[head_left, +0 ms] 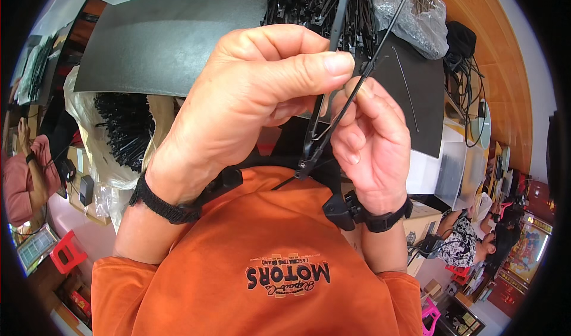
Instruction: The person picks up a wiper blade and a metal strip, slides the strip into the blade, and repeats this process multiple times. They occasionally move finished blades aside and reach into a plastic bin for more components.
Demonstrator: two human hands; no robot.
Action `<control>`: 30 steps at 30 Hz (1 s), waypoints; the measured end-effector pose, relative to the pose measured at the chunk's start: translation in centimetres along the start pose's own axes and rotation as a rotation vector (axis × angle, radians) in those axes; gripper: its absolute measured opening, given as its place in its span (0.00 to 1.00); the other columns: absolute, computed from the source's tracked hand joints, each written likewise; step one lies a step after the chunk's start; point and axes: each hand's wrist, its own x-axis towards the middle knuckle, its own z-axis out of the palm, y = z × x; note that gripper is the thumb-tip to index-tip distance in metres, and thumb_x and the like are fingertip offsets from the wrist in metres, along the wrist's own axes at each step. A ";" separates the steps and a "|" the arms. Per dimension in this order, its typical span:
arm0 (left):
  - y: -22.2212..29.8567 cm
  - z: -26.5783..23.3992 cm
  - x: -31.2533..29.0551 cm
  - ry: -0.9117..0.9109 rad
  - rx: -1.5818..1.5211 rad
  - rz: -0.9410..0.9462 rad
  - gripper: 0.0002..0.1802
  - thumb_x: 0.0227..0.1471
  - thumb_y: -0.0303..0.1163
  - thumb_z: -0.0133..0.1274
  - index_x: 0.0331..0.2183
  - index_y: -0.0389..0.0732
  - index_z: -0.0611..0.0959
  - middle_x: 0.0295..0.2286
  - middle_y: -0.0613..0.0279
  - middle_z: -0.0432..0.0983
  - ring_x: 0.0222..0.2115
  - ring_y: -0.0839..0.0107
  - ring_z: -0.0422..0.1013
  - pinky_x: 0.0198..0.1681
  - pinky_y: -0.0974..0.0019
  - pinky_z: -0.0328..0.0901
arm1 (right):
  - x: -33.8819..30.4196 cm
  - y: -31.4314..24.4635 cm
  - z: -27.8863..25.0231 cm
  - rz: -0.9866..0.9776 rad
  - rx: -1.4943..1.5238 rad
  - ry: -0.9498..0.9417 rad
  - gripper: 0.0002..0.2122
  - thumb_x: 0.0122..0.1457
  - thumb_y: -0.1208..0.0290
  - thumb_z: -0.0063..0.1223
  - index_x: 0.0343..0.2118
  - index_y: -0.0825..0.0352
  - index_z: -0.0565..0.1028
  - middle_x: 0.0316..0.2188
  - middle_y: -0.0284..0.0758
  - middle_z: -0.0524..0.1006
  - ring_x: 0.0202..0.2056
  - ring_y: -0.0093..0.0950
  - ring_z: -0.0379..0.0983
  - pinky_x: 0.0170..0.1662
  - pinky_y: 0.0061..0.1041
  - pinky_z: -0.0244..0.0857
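Between my hands is a black hinged metal piece (pixel 304 166): two long thin bars spread in a V, joined at the lower end near my shirt. My left hand (pixel 238 92) is closed, pinching one bar between thumb and forefinger. On the other bar, my right hand (pixel 377 127) grips with its fingertips, palm partly turned up. A small joint sits midway along that bar. Behind the hands, a heap of similar black metal pieces (pixel 318 5) lies on the dark table (pixel 172 44). A thin bent rod (pixel 407 87) rests to the right of my right hand.
A clear plastic bag (pixel 413 17) lies at the far right, near hanging black cables (pixel 474 92). Left of my left forearm, an open sack (pixel 80 113) holds many black parts (pixel 126 130). A clear bin (pixel 459 175) stands right. Other people (pixel 30 175) sit at both sides.
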 end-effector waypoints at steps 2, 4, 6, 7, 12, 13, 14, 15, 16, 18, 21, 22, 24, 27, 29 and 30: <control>0.0 0.0 -0.1 0.019 0.059 0.017 0.07 0.51 0.34 0.56 0.28 0.40 0.80 0.19 0.72 0.71 0.14 0.88 0.56 0.15 0.82 0.47 | -0.3 -0.4 0.4 -0.065 -0.091 0.010 0.06 0.62 0.72 0.42 0.32 0.69 0.69 0.23 0.39 0.75 0.17 0.19 0.68 0.15 0.15 0.60; 0.2 -0.3 -0.3 0.020 0.291 -0.051 0.07 0.50 0.33 0.57 0.28 0.40 0.81 0.18 0.74 0.70 0.16 0.89 0.57 0.17 0.82 0.49 | -0.3 -0.7 0.7 -0.130 -0.182 0.018 0.06 0.62 0.72 0.43 0.33 0.69 0.69 0.23 0.39 0.76 0.17 0.19 0.68 0.16 0.15 0.61; -0.5 0.2 -0.7 0.021 0.280 -0.036 0.08 0.49 0.34 0.57 0.29 0.38 0.82 0.18 0.76 0.69 0.17 0.89 0.57 0.19 0.81 0.50 | -0.2 -0.9 0.9 -0.176 -0.281 -0.002 0.06 0.62 0.72 0.43 0.33 0.69 0.69 0.23 0.39 0.76 0.18 0.19 0.69 0.18 0.14 0.61; -1.0 0.4 -0.6 0.026 0.244 0.012 0.08 0.50 0.33 0.56 0.28 0.38 0.81 0.18 0.76 0.69 0.18 0.88 0.58 0.20 0.81 0.52 | -0.1 -1.0 0.8 -0.182 -0.315 0.005 0.06 0.62 0.72 0.43 0.33 0.70 0.70 0.24 0.38 0.76 0.18 0.18 0.69 0.19 0.13 0.62; -1.2 -0.4 -1.0 0.040 0.381 -0.032 0.08 0.52 0.31 0.52 0.29 0.36 0.79 0.20 0.72 0.70 0.19 0.84 0.64 0.23 0.79 0.58 | 0.3 -0.8 0.9 -0.229 -0.412 0.021 0.07 0.62 0.71 0.44 0.33 0.70 0.70 0.24 0.37 0.76 0.19 0.17 0.68 0.20 0.12 0.61; -1.4 -0.2 -1.1 0.040 0.381 -0.033 0.08 0.52 0.31 0.52 0.29 0.36 0.79 0.20 0.72 0.70 0.19 0.84 0.64 0.23 0.79 0.58 | 0.4 -0.7 0.9 -0.238 -0.437 0.022 0.07 0.62 0.71 0.45 0.33 0.70 0.70 0.24 0.36 0.76 0.19 0.17 0.68 0.20 0.12 0.61; -1.7 0.1 -1.3 0.060 0.301 -0.048 0.08 0.53 0.31 0.51 0.30 0.36 0.77 0.20 0.70 0.71 0.19 0.82 0.65 0.23 0.79 0.59 | 0.5 -0.7 0.9 -0.238 -0.436 0.023 0.07 0.62 0.71 0.45 0.33 0.70 0.70 0.24 0.36 0.76 0.19 0.17 0.68 0.20 0.12 0.61; -1.8 0.3 -1.5 0.079 0.220 -0.063 0.09 0.54 0.32 0.50 0.31 0.35 0.76 0.20 0.68 0.71 0.19 0.81 0.66 0.23 0.78 0.60 | 0.6 -0.7 0.9 -0.254 -0.446 0.023 0.07 0.62 0.70 0.45 0.33 0.70 0.70 0.23 0.36 0.76 0.19 0.16 0.68 0.20 0.11 0.61; -1.8 0.4 -1.5 0.076 0.221 -0.064 0.09 0.54 0.32 0.50 0.31 0.35 0.76 0.20 0.68 0.71 0.19 0.81 0.66 0.23 0.78 0.60 | 0.7 -0.7 0.8 -0.273 -0.457 0.025 0.07 0.62 0.70 0.45 0.33 0.69 0.70 0.23 0.35 0.75 0.19 0.16 0.68 0.20 0.11 0.60; -1.8 0.5 -1.6 0.015 0.166 -0.131 0.09 0.56 0.33 0.47 0.32 0.36 0.74 0.20 0.65 0.71 0.19 0.80 0.67 0.22 0.78 0.61 | 0.8 -0.7 0.7 -0.271 -0.455 0.022 0.07 0.62 0.70 0.45 0.33 0.69 0.70 0.23 0.35 0.75 0.19 0.16 0.68 0.20 0.11 0.60; -1.5 0.7 -1.7 0.042 0.147 -0.200 0.10 0.57 0.34 0.47 0.31 0.37 0.73 0.19 0.66 0.70 0.17 0.80 0.65 0.21 0.78 0.59 | 0.8 -0.7 0.7 -0.279 -0.462 0.037 0.08 0.62 0.69 0.45 0.33 0.70 0.70 0.23 0.35 0.75 0.20 0.16 0.68 0.20 0.11 0.60; -1.6 0.7 -1.8 0.042 0.148 -0.200 0.10 0.57 0.34 0.47 0.31 0.37 0.73 0.19 0.66 0.70 0.17 0.80 0.65 0.21 0.78 0.59 | 0.8 -0.7 0.8 -0.287 -0.472 0.056 0.09 0.62 0.68 0.45 0.33 0.70 0.70 0.23 0.34 0.75 0.20 0.16 0.68 0.20 0.11 0.60; -2.0 0.8 -1.8 0.045 0.153 -0.157 0.11 0.57 0.36 0.47 0.31 0.37 0.73 0.19 0.66 0.69 0.15 0.81 0.62 0.19 0.79 0.56 | 0.8 -0.8 0.9 -0.296 -0.477 0.061 0.08 0.62 0.68 0.46 0.33 0.70 0.71 0.23 0.33 0.75 0.19 0.15 0.67 0.21 0.11 0.60; -2.0 0.9 -1.8 0.041 0.148 -0.138 0.12 0.57 0.37 0.47 0.31 0.37 0.72 0.19 0.66 0.69 0.15 0.82 0.60 0.17 0.80 0.53 | 0.6 -1.0 1.6 -0.313 -0.578 0.115 0.07 0.60 0.70 0.49 0.32 0.70 0.71 0.22 0.32 0.74 0.19 0.14 0.66 0.21 0.10 0.59; -2.3 1.1 -1.8 0.059 0.145 -0.124 0.11 0.57 0.36 0.47 0.31 0.37 0.72 0.20 0.65 0.70 0.15 0.83 0.60 0.17 0.81 0.52 | 0.7 -0.7 1.7 -0.345 -0.655 0.169 0.07 0.58 0.72 0.52 0.32 0.71 0.71 0.23 0.31 0.74 0.19 0.13 0.66 0.21 0.10 0.59; -2.6 1.2 -1.8 0.078 0.142 -0.109 0.11 0.58 0.36 0.47 0.31 0.37 0.72 0.20 0.65 0.70 0.16 0.83 0.60 0.17 0.81 0.52 | 0.7 -0.6 1.8 -0.345 -0.655 0.170 0.07 0.58 0.72 0.52 0.32 0.71 0.71 0.23 0.31 0.74 0.19 0.13 0.66 0.21 0.10 0.59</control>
